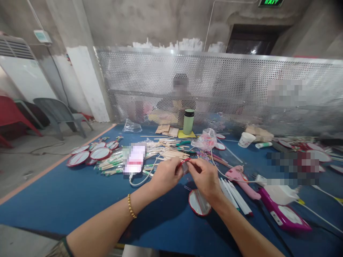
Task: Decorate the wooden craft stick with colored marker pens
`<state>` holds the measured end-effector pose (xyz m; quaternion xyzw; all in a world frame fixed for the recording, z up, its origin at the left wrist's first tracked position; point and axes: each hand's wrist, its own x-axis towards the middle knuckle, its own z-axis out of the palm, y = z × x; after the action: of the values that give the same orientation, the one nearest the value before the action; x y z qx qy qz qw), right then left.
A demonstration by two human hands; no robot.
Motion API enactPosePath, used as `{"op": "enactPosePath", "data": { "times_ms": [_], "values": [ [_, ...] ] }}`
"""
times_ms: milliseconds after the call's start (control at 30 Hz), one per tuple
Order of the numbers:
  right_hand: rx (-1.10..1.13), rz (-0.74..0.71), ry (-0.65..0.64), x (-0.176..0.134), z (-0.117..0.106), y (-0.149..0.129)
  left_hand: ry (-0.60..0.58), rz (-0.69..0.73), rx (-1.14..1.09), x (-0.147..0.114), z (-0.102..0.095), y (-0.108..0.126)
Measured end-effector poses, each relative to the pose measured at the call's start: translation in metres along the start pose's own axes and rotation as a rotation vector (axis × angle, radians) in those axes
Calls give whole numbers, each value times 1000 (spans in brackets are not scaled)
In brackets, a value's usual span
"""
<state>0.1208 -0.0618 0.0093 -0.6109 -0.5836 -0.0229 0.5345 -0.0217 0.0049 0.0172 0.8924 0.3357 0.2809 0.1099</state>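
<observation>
Craft workshop: glue gun (245,184), wooden sticks (173,154), perforated partition (150,71), exit sign (271,3).

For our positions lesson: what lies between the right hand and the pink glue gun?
In the head view, white pens and a white cable lie between the right hand and pink glue gun.

Reaching forward with both bare arms, in from low on each side to the middle. Slanting left forearm (105,216) and right forearm (242,223) in toward each other. Holding left hand (166,175) and right hand (205,178) up close, fingertips almost meeting, backs of the hands showing. Pinching with thumb and fingers on both hands. Curling the other fingers in and under.
</observation>
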Motion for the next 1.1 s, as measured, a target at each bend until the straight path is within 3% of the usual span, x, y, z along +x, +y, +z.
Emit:
{"op": "enactPosePath", "data": {
  "times_ms": [300,533,800,1100],
  "values": [
    [311,232,-35,0,-5,-11,100,267,358,-5,1,-4],
    [357,189,-48,-1,-9,-15,155,399,455,-4,-2,-8],
    [454,321,-55,-1,-11,-16,139,446,467,-5,-2,-7],
    [451,352,-47,-3,-9,-13,125,371,425,-4,1,-10]
  ]
}}
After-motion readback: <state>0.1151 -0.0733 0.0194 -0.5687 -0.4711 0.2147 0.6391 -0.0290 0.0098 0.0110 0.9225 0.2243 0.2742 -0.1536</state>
